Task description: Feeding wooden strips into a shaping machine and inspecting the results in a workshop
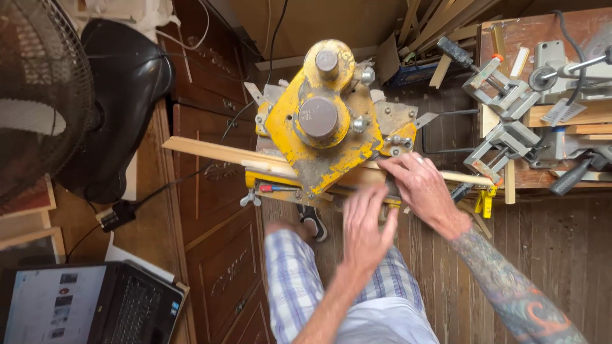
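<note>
A yellow, worn metal cutting machine [322, 121] stands in front of me. A long pale wooden strip [217, 153] lies across its front, sticking out far to the left and a little to the right. My right hand [417, 188] presses flat on the strip at the machine's right side. My left hand [364, 228], blurred and with fingers spread, hovers just below the machine's front edge and holds nothing.
A black standing fan [44, 95] is at the left, a dark wooden cabinet [217, 255] beside it, an open laptop [83, 302] at lower left. Metal clamps [503, 114] and wood offcuts lie on a bench at right. My plaid shorts [299, 280] show below.
</note>
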